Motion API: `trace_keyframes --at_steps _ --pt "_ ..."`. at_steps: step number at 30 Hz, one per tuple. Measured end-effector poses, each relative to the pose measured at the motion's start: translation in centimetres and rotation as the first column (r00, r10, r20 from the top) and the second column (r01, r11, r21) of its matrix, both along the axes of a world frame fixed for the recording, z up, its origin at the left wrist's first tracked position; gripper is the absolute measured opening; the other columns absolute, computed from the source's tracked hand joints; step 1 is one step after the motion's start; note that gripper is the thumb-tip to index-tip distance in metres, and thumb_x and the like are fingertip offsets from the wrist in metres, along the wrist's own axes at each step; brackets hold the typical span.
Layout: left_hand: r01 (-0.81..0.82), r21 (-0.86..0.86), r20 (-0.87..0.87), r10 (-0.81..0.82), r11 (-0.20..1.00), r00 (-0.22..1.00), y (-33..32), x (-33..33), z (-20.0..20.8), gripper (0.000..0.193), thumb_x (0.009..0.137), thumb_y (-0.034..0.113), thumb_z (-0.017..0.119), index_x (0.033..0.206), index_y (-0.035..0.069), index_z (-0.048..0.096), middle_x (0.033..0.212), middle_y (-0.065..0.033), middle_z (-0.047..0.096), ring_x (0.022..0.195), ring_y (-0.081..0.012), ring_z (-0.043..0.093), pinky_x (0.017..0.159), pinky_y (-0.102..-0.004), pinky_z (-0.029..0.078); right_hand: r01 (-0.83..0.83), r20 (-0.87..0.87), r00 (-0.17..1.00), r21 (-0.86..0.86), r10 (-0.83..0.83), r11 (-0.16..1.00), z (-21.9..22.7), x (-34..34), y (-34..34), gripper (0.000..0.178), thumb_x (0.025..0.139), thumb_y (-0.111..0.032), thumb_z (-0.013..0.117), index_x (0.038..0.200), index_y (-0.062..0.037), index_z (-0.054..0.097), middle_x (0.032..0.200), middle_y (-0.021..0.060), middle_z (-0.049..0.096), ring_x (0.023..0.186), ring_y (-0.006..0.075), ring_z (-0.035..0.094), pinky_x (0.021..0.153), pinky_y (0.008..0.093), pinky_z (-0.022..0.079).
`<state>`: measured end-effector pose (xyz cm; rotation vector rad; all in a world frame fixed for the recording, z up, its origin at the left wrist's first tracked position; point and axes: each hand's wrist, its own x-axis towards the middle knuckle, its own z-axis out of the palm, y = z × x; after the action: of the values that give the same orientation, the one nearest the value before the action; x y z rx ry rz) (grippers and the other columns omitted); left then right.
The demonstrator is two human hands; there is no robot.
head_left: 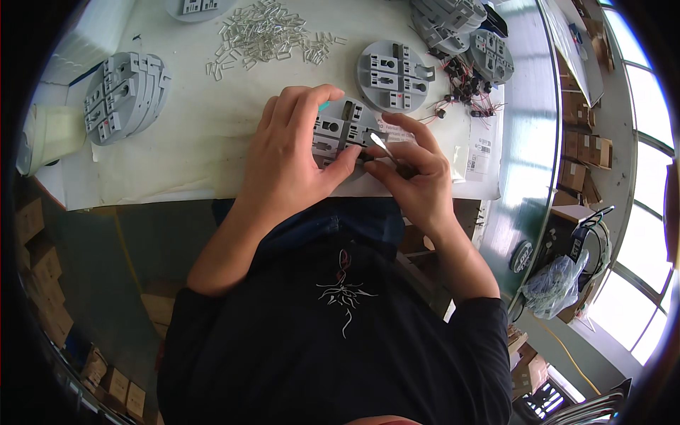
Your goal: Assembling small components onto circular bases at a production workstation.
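Near the table's front edge, my left hand (287, 145) is closed on the side of a round grey plastic base (350, 113) with slots and raised blocks. Its thumb presses the base's near part, and a bit of green shows at a fingertip. My right hand (418, 166) is at the base's right side, fingers bent around a small tool with a shiny flat metal tip (378, 141). Its thumb and forefinger meet at the base's edge by a small dark part, partly hidden by the fingers. Just beyond lies another round grey base (394, 76).
Many small clear U-shaped pieces (262, 35) are heaped at the back. A stack of grey bases (127, 99) stands at left beside a pale tub (57, 134). Small black parts with red wires (467, 88) lie at right, near more grey bases (490, 57).
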<state>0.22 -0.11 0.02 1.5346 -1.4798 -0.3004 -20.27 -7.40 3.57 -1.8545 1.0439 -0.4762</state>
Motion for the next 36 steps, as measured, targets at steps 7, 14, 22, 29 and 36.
trace_keyframes --at_steps 7,14,22,29,36 --pt "-0.037 0.012 0.078 0.036 0.999 0.996 -0.2 -0.3 -0.2 0.065 0.076 0.019 0.084 0.134 0.008 0.056 0.121 -0.0112 0.062 0.105 -0.0352 0.060 0.094 -0.0444 0.052 -0.002 0.067 0.998 -0.215 0.017 0.977 0.4 -0.1 0.4 0.014 0.099 -0.012 0.073 0.093 0.0011 0.075 0.115 0.0107 0.069 0.068 0.0110 0.062 0.059 0.0265 0.049" --pt "-0.023 0.061 0.003 0.022 0.998 1.000 0.0 -0.4 0.1 0.069 0.073 0.018 0.085 0.136 0.009 0.056 0.124 -0.0107 0.060 0.111 -0.0367 0.058 0.099 -0.0453 0.050 -0.068 0.861 0.498 -0.075 0.099 0.995 -1.5 4.8 0.2 0.057 0.117 -0.035 0.040 0.070 -0.0034 0.048 0.077 0.0103 0.054 0.053 0.0149 0.045 0.046 0.0295 0.034" --pt "0.144 0.136 -0.038 -0.141 0.980 0.989 0.8 1.1 1.1 0.086 0.070 0.018 0.093 0.145 0.009 0.053 0.133 -0.0133 0.059 0.122 -0.0368 0.056 0.106 -0.0463 0.047 -0.036 0.755 0.655 0.072 -0.031 0.997 -2.0 4.2 -0.2 0.058 0.117 -0.041 0.037 0.072 -0.0057 0.043 0.066 0.0081 0.047 0.049 0.0155 0.040 0.048 0.0327 0.036" --pt "0.097 0.131 0.024 -0.101 0.987 0.995 1.4 -1.0 0.7 0.088 0.073 0.023 0.095 0.147 0.008 0.052 0.131 -0.0141 0.058 0.121 -0.0364 0.056 0.103 -0.0458 0.049 -0.142 -0.035 0.989 -0.508 0.145 0.850 4.5 4.9 -5.5 0.013 0.099 -0.015 0.073 0.099 -0.0023 0.076 0.081 0.0063 0.066 0.062 0.0215 0.061 0.060 0.0351 0.050" --pt "0.084 -0.004 -0.066 -0.084 0.996 0.994 2.8 1.5 0.8 0.058 0.086 0.017 0.087 0.137 0.003 0.062 0.112 -0.0127 0.068 0.103 -0.0305 0.065 0.088 -0.0385 0.056 -0.551 -0.535 0.782 -0.350 0.321 0.758 2.3 12.4 -14.7 0.017 0.090 -0.022 0.075 0.098 -0.0077 0.078 0.095 0.0151 0.076 0.094 0.0354 0.073 0.082 0.0455 0.056"
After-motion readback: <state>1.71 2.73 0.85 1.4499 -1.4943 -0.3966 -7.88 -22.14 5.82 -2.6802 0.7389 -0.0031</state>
